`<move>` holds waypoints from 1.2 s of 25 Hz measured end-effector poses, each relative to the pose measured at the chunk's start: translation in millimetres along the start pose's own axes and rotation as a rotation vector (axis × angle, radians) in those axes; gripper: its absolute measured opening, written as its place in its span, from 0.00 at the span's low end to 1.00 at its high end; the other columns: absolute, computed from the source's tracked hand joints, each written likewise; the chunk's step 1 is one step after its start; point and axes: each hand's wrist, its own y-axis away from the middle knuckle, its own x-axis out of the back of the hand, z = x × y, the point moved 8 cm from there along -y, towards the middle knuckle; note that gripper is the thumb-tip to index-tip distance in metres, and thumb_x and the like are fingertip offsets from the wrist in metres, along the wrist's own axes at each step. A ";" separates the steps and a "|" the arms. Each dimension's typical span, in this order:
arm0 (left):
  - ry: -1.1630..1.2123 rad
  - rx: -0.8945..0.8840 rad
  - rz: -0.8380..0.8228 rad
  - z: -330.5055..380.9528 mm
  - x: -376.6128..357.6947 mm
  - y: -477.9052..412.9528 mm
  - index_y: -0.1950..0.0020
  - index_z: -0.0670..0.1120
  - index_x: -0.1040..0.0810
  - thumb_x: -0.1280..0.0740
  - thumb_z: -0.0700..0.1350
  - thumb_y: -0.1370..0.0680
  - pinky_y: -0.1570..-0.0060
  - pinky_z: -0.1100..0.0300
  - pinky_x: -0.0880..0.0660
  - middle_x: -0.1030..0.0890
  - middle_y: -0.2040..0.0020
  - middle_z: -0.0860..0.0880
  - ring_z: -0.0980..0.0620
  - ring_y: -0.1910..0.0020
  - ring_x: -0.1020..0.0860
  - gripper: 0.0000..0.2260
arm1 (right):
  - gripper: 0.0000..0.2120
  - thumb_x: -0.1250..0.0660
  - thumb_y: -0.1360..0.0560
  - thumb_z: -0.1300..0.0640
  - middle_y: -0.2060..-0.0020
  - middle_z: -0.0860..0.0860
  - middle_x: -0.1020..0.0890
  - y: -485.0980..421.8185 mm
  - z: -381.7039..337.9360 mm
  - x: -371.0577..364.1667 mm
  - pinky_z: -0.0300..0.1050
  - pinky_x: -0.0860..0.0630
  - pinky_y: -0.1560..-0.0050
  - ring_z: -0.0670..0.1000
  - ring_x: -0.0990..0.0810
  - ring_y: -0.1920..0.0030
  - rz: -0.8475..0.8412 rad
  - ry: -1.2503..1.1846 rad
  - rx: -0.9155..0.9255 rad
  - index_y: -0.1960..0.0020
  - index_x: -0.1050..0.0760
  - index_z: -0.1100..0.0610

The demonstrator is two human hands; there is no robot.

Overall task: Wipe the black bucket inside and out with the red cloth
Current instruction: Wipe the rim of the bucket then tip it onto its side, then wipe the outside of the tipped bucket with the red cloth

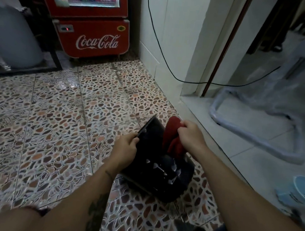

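The black bucket (154,172) lies tilted on the patterned floor, its open mouth turned away from me and its perforated side facing up. My left hand (127,146) grips the bucket's rim on the left. My right hand (190,133) holds the bunched red cloth (173,137) at the bucket's upper right edge, and the cloth hangs down against the bucket's wall. The bucket's far inside is hidden.
A red Coca-Cola fridge (92,36) stands at the back. A white wall corner (172,43) with a black cable (160,42) lies right of it. A raised white step (219,139) holds a plastic-wrapped frame (259,110). A light blue plastic container (303,193) sits at the right.
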 end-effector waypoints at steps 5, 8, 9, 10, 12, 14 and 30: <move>0.129 0.076 0.023 -23.2 -2.7 4.0 0.45 0.48 0.19 0.39 0.39 0.20 0.53 0.52 0.21 0.15 0.54 0.46 0.49 0.57 0.18 0.11 | 0.18 0.42 0.26 0.58 0.46 0.55 0.20 41.5 0.8 -66.4 0.55 0.21 0.50 0.58 0.20 0.49 -0.227 0.216 0.196 0.38 0.32 0.43; 0.159 0.082 0.046 -30.2 -3.4 4.6 0.31 0.59 0.29 0.39 0.38 0.21 0.58 0.55 0.19 0.17 0.49 0.49 0.52 0.59 0.17 0.23 | 0.31 0.43 0.20 0.51 0.20 0.52 0.41 57.0 17.1 -105.6 0.62 0.41 0.26 0.56 0.41 0.22 -0.371 0.510 0.313 0.21 0.48 0.38; 0.102 0.052 0.060 -30.9 -2.3 4.3 0.28 0.61 0.32 0.39 0.39 0.21 0.54 0.55 0.19 0.17 0.46 0.49 0.52 0.55 0.17 0.25 | 0.31 0.44 0.19 0.48 0.18 0.50 0.48 59.0 23.1 -113.6 0.63 0.47 0.24 0.54 0.50 0.20 -0.384 0.573 0.339 0.20 0.51 0.38; 0.017 0.007 0.073 -31.5 -1.7 3.3 0.25 0.60 0.34 0.39 0.40 0.21 0.48 0.54 0.21 0.19 0.43 0.48 0.50 0.50 0.19 0.26 | 0.30 0.45 0.19 0.46 0.18 0.49 0.51 59.0 29.4 -118.7 0.64 0.50 0.24 0.53 0.54 0.19 -0.375 0.611 0.355 0.19 0.52 0.39; -0.168 -0.097 0.087 -29.1 -2.7 3.1 0.22 0.55 0.38 0.40 0.43 0.20 0.40 0.56 0.28 0.23 0.35 0.47 0.48 0.40 0.24 0.25 | 0.30 0.48 0.19 0.42 0.18 0.50 0.51 53.9 39.7 -119.3 0.64 0.53 0.23 0.54 0.54 0.19 -0.324 0.637 0.346 0.19 0.52 0.40; -0.307 -0.194 0.093 -26.1 -7.0 3.5 0.21 0.52 0.42 0.43 0.45 0.18 0.35 0.56 0.34 0.34 0.24 0.49 0.49 0.30 0.32 0.25 | 0.30 0.51 0.21 0.39 0.18 0.51 0.47 43.7 47.6 -111.6 0.65 0.55 0.23 0.55 0.50 0.20 -0.267 0.637 0.293 0.19 0.48 0.42; -0.268 -0.236 0.087 -22.8 -15.9 1.2 0.21 0.48 0.41 0.45 0.41 0.18 0.26 0.58 0.42 0.41 0.20 0.52 0.55 0.23 0.42 0.24 | 0.27 0.56 0.24 0.37 0.41 0.46 0.23 -45.2 46.7 -117.3 0.58 0.38 0.36 0.55 0.32 0.41 -0.347 0.430 0.173 0.34 0.26 0.38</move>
